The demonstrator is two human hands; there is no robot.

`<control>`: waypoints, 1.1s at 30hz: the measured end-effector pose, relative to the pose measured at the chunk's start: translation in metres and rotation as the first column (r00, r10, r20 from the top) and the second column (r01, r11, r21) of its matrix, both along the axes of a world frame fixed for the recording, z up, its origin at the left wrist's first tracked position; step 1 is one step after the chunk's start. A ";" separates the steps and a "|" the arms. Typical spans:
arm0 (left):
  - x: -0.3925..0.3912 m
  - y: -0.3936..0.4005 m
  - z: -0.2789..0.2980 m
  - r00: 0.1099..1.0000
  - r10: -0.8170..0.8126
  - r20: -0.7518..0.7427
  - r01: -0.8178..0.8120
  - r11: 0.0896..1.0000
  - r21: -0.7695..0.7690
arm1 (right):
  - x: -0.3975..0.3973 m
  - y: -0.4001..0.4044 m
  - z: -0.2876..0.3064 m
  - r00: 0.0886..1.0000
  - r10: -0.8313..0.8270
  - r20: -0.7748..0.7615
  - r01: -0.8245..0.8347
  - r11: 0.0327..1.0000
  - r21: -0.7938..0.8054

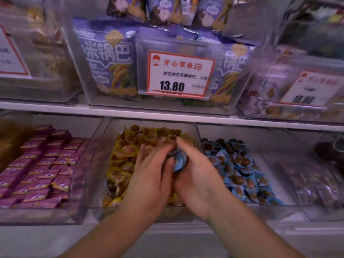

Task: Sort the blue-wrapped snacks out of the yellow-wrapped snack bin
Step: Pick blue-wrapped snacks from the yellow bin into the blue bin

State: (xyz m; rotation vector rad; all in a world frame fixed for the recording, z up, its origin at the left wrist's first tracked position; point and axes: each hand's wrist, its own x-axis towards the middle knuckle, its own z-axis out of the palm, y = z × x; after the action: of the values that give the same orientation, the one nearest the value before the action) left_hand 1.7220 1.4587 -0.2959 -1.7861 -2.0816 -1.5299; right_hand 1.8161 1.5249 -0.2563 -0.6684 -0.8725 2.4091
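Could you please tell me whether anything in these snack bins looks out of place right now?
Yes: blue-wrapped snacks sit between the left hand and right hand over the yellow-wrapped snack bin; they match the blue bin alongside.

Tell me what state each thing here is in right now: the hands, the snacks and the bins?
Left hand: over the yellow bin, touching the blue snacks; grip unclear.
Right hand: fingers curled round the blue snacks.
Blue snacks: held between both hands.
Yellow bin: open, full of yellow snacks.
Blue bin: open, partly filled.
Pink packets: stacked in rows.
Price tag: reads 13.80.
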 end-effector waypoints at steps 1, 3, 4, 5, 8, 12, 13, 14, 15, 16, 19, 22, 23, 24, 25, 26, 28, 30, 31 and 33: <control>0.005 0.003 0.001 0.997 0.000 -0.075 -0.003 0.999 -0.037 | 0.004 0.002 0.000 0.998 -0.067 0.021 0.066 0.996 0.053; 0.013 0.006 0.001 0.980 -0.037 -0.197 0.027 0.998 -0.053 | 0.014 0.011 -0.004 0.973 -0.224 0.061 0.206 0.954 0.217; 0.015 0.006 0.001 0.974 -0.071 -0.214 0.062 0.997 -0.048 | 0.022 0.019 -0.004 0.958 -0.283 0.055 0.254 0.919 0.302; 0.015 0.007 0.000 0.975 -0.106 -0.194 0.098 0.994 -0.047 | 0.031 0.028 -0.003 0.947 -0.318 0.054 0.276 0.887 0.370; 0.004 0.010 -0.004 0.989 -0.145 -0.023 0.142 0.986 -0.089 | 0.059 0.066 0.005 0.928 -0.338 0.156 0.237 0.860 0.453; -0.013 0.015 -0.013 0.996 -0.095 -0.001 0.092 0.976 -0.198 | 0.079 0.127 -0.002 0.891 -0.401 0.212 0.318 0.886 0.338; -0.015 0.014 -0.015 0.997 -0.081 -0.007 0.077 0.973 -0.217 | 0.080 0.137 -0.006 0.904 -0.378 0.201 0.319 0.908 0.272; -0.017 0.013 -0.015 0.997 -0.070 -0.008 0.066 0.971 -0.230 | 0.079 0.144 -0.011 0.906 -0.365 0.216 0.308 0.916 0.257; -0.019 0.012 -0.014 0.998 -0.064 -0.021 0.058 0.970 -0.234 | 0.079 0.150 -0.017 0.887 -0.374 0.272 0.285 0.905 0.316; -0.021 0.009 -0.010 0.996 -0.060 -0.062 0.045 0.973 -0.224 | 0.079 0.154 -0.022 0.843 -0.411 0.346 0.240 0.865 0.442; -0.037 -0.002 0.011 0.968 -0.007 -0.252 -0.026 0.991 -0.130 | 0.077 0.147 -0.022 0.638 -0.709 0.301 0.169 0.510 0.843; -0.073 -0.027 0.028 0.943 0.174 -0.285 -0.201 0.977 -0.069 | 0.073 0.112 -0.012 0.693 -0.718 0.070 0.142 0.231 0.963; -0.087 -0.038 0.030 0.933 0.244 -0.266 -0.270 0.961 -0.065 | 0.069 0.095 -0.012 0.735 -0.676 0.049 0.089 0.168 0.982; -0.101 -0.049 0.031 0.924 0.293 -0.246 -0.318 0.946 -0.069 | 0.063 0.076 -0.012 0.780 -0.624 0.043 0.019 0.094 0.995; -0.112 -0.060 0.029 0.922 0.312 -0.230 -0.339 0.937 -0.084 | 0.053 0.058 -0.012 0.826 -0.561 0.058 -0.062 0.013 0.998; -0.120 -0.070 0.026 0.926 0.306 -0.223 -0.336 0.936 -0.110 | 0.040 0.042 -0.012 0.872 -0.478 0.106 -0.153 -0.059 0.986; -0.126 -0.086 0.014 0.945 0.237 -0.227 -0.279 0.944 -0.177 | 0.005 0.015 -0.016 0.901 -0.307 0.305 -0.366 -0.165 0.916; -0.125 -0.097 0.002 0.965 0.155 -0.212 -0.206 0.949 -0.240 | -0.038 -0.002 -0.026 0.843 -0.212 0.495 -0.537 -0.269 0.800; -0.125 -0.101 -0.002 0.969 0.128 -0.211 -0.183 0.948 -0.262 | -0.060 -0.009 -0.032 0.798 -0.204 0.567 -0.601 -0.325 0.730; -0.127 -0.104 -0.007 0.973 0.101 -0.207 -0.159 0.946 -0.283 | -0.095 -0.016 -0.046 0.698 -0.233 0.677 -0.700 -0.420 0.577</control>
State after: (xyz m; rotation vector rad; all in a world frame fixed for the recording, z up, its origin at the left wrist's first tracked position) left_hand 1.5945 1.3547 -0.3030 -1.7510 -2.3777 -1.0119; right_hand 1.7213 1.5091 -0.3021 -0.2828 -3.1260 0.4279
